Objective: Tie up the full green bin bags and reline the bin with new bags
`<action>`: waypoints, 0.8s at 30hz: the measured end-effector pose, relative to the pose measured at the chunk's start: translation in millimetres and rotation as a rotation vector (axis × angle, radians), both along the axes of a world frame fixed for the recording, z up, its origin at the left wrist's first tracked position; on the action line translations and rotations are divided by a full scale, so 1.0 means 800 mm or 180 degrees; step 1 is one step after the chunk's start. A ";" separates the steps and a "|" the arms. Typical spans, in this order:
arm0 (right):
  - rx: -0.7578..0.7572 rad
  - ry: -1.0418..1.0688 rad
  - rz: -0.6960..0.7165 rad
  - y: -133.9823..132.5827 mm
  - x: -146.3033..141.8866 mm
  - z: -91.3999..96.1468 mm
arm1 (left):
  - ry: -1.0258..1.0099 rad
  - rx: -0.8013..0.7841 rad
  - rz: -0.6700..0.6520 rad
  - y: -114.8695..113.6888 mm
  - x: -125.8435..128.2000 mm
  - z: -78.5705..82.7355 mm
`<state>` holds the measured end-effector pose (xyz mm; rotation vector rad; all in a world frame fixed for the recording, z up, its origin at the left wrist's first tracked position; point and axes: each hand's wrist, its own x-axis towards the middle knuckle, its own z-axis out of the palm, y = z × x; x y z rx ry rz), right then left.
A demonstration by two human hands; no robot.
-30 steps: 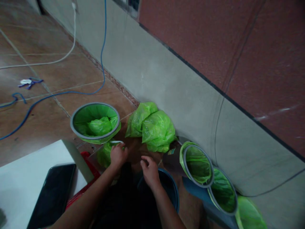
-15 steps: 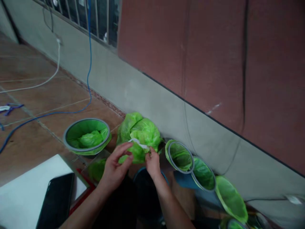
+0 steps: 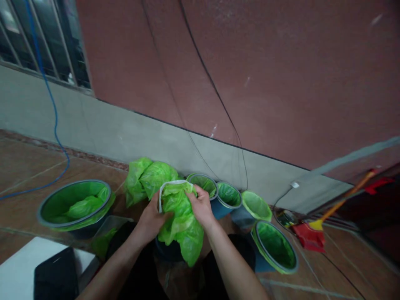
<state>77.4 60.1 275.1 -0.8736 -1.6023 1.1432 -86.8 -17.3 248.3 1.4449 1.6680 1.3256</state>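
Observation:
Between my hands is a crumpled green plastic bag (image 3: 184, 225), its top edge running along a pale grey ring (image 3: 170, 182). My left hand (image 3: 152, 220) is closed on the ring's left side, with its fingertips partly smeared by motion. At the right, my right hand (image 3: 201, 205) grips the bag's upper edge, thumb over the plastic. Part of the bag hangs down over a dark bin (image 3: 168, 250) between my knees, which covers much of the bin. Just behind my hands, a heap of green bags (image 3: 153, 177) lies against the wall.
A wide lined bin (image 3: 75, 227) stands at the left, behind a white surface (image 3: 18, 266) with a black phone (image 3: 56, 275). Several lined bins, including a near one (image 3: 276, 246), stand at the right. Beyond them lies a red broom (image 3: 309, 237). A blue cable (image 3: 56, 121) crosses the floor.
My view has swung right. The ring has come up from low over the bin, and the green bag now hangs from it. My left hand has closed from loosely spread fingers.

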 end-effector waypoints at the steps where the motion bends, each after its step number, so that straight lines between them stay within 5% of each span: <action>1: 0.0069 -0.0059 -0.0066 -0.004 0.010 0.003 | 0.0065 -0.0032 0.0007 -0.003 0.002 0.000; 7: 0.0530 -0.0809 -0.0233 -0.028 0.076 0.008 | 0.1285 -0.0589 0.0623 -0.020 -0.017 0.025; 11: 0.0712 -0.0994 -0.0242 -0.038 0.104 0.002 | 0.2088 -0.0421 0.0822 -0.029 -0.022 0.030; 14: 0.0816 -0.1001 -0.0649 -0.040 0.119 -0.005 | 0.2387 -0.0319 0.0989 -0.034 -0.020 0.026; 20: 0.0978 -0.1130 -0.1911 -0.039 0.167 -0.014 | 0.2298 -0.0373 0.1396 -0.042 -0.036 0.025; 24: 0.0799 -0.0983 -0.2606 -0.032 0.203 -0.020 | 0.1404 -0.0556 0.1706 -0.038 -0.058 0.014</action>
